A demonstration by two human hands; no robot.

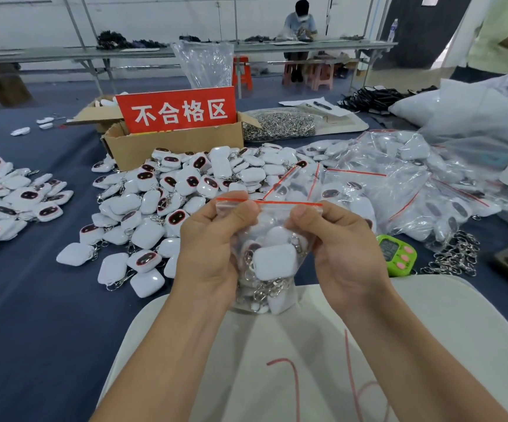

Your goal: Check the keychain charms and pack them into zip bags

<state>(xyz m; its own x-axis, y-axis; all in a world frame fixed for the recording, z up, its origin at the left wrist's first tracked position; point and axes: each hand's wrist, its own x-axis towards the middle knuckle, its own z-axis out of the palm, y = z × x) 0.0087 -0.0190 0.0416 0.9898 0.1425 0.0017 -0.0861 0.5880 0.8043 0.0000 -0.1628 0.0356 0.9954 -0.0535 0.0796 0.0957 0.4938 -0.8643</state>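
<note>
Both hands pinch one zip bag (pixel 272 226) at its top. Left hand (pixel 213 248) has the thumb pressed on the near face just under the red zip strip (pixel 289 203) at the left end, fingers curled behind. Right hand (pixel 344 248) does the same further right, thumb on the near side, fingers behind. Cannot tell whether the strip is sealed.

Bag hangs upright between the palms, its bottom touching the white mat (pixel 429 324) at the near table edge. Inside: several white charms (pixel 274 261) packed together, with metal clasps (pixel 265 292) bunched low. Red pen marks (pixel 289 379) run across the mat.

Blue cloth (pixel 33 315) covers the table. Just beyond the hands lies a big loose charm pile (pixel 185 202), some face up showing dark oval faces, some showing plain white backs. Smaller charm pile (pixel 6 202) sits at far left, well apart. Behind the big pile stands a cardboard box (pixel 167 147) with a red sign (pixel 179 109) in white characters propped in it. Heap of silver rings (pixel 280 126) lies right of the box.

Right side: filled bags (pixel 399 190) heaped up, red strips showing. Green timer (pixel 397 254) sits near the right hand, loose clasps (pixel 456 257) just beyond it.

Background: seated person (pixel 300 22) at a far table; a second person's light green sleeve (pixel 502 35) shows at top right.
</note>
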